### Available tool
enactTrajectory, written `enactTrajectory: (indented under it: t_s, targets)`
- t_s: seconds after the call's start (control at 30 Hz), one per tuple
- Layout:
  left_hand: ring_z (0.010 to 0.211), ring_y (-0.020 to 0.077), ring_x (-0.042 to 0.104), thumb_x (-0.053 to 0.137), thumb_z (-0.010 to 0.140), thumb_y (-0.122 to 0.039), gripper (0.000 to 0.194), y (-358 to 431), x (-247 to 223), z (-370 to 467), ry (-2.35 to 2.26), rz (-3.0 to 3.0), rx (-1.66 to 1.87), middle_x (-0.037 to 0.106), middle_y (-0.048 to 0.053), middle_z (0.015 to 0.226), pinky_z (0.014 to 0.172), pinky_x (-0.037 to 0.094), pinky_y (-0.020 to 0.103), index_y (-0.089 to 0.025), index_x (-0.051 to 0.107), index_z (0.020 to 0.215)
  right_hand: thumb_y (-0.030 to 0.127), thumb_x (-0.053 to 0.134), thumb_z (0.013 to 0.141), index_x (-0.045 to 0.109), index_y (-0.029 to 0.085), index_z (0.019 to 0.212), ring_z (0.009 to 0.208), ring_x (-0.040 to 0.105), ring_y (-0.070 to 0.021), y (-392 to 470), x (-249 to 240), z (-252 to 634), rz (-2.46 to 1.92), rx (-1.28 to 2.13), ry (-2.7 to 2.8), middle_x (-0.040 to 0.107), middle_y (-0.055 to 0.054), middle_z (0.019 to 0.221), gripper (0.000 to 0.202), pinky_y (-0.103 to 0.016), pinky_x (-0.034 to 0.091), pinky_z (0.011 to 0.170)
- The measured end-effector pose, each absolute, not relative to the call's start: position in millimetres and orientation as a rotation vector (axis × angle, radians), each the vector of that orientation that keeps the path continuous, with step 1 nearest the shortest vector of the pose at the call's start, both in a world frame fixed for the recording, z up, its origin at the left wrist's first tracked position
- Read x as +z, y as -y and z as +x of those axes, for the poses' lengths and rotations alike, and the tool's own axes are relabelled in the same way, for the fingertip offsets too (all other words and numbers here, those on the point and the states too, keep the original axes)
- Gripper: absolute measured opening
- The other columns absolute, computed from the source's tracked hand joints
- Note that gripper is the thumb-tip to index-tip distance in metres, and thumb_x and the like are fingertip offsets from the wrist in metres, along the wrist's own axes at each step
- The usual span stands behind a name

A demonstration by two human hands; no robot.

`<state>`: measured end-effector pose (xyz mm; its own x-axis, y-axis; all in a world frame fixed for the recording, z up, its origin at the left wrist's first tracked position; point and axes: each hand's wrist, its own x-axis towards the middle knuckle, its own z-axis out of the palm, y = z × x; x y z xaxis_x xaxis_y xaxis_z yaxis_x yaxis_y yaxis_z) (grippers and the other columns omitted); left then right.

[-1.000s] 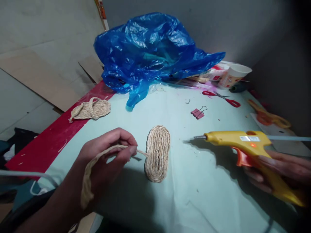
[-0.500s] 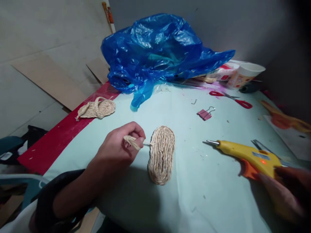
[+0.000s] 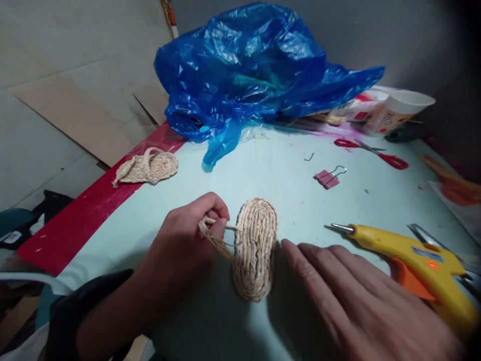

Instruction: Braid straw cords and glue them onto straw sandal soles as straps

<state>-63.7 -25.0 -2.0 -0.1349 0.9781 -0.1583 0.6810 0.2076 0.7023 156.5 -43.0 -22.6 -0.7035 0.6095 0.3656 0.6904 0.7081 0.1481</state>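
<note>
An oval sole coiled from straw cord (image 3: 256, 250) lies flat at the middle of the table. To its left, my left hand (image 3: 201, 233) pinches a thin straw cord (image 3: 221, 246), which loops over the fingers and runs to the sole's left edge. On the other side my right hand (image 3: 349, 296) is open, fingers stretched out, its fingertips just beside the sole's right edge; whether they touch the table I cannot tell. The yellow glue gun (image 3: 406, 248) lies on the table beyond my right hand, nozzle pointing left, its small light lit orange.
A straw sandal with a strap (image 3: 148, 167) lies at the far left. A blue plastic bag (image 3: 244, 70) fills the back. Right of it are red-handled scissors (image 3: 393, 160), a pink binder clip (image 3: 329, 179) and a paper cup (image 3: 398, 113). Metal tweezers (image 3: 423, 235) lie behind the glue gun.
My right hand has let go of the glue gun and moved left, its fingers now stretched toward the sole. My left hand still pinches the cord. The view has shifted slightly.
</note>
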Motion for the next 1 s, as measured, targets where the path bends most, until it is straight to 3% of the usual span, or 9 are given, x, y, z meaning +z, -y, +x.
enactTrajectory:
  t_s: [0.13, 0.43, 1.0]
  targets:
    - [0.057, 0.0124, 0.048, 0.052, 0.082, -0.024, 0.007, 25, -5, -64, -1.886, 1.567, 0.625, 0.057, -0.007, 0.064, 0.055, 0.035, 0.026, -0.024, 0.056, 0.076, 0.006, 0.021, 0.092, 0.060, 0.005, 0.120, 0.074, 0.060, -0.0239, 30, -13, 145, -0.865, -0.423, 2.734, 0.068, -0.014, 0.084, 0.047, -0.034, 0.052, 0.061]
    - [0.059, 0.0132, 0.047, 0.052, 0.083, -0.028, 0.008, 25, -7, -63, -1.907, 1.600, 0.597, 0.056, -0.007, 0.065, 0.058, 0.034, 0.028, -0.026, 0.056, 0.077, 0.005, 0.030, 0.090, 0.052, -0.003, 0.131, 0.075, 0.057, -0.0233, 22, -13, 141, -0.842, -0.291, 2.774, 0.064, -0.015, 0.087, 0.047, -0.034, 0.056, 0.064]
    - [0.059, 0.0123, 0.050, 0.052, 0.082, -0.025, 0.006, 22, -4, -62, -1.914, 1.573, 0.626, 0.057, -0.007, 0.066, 0.058, 0.037, 0.026, -0.025, 0.056, 0.078, 0.005, 0.024, 0.094, 0.053, -0.003, 0.129, 0.080, 0.055, -0.0236, 23, -19, 136, -0.829, -0.222, 2.756, 0.065, -0.016, 0.096, 0.046, -0.035, 0.054, 0.065]
